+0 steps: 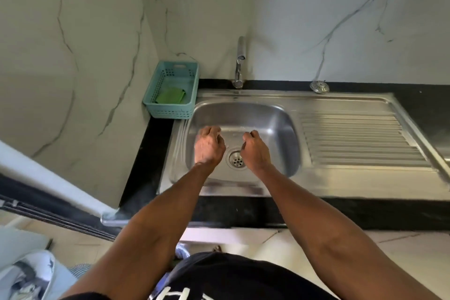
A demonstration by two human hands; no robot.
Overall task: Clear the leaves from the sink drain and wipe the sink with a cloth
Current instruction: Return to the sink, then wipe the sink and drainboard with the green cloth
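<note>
A steel sink (275, 119) is set in a black counter, with a round perforated drain (236, 160) at the bottom of its basin. No leaves show on the drain. My left hand (208, 146) hangs over the basin just left of the drain, fingers curled, holding nothing I can see. My right hand (254, 150) is just right of the drain, fingers also curled downward, and nothing shows in it. A folded green cloth (170, 96) lies in a teal plastic basket (168, 111) at the sink's back left corner.
A chrome tap (239, 63) stands behind the basin. A metal drain strainer (319, 86) lies on the counter by the wall. The ribbed drainboard (360, 139) stretches to the right. Marble walls close in the back and left.
</note>
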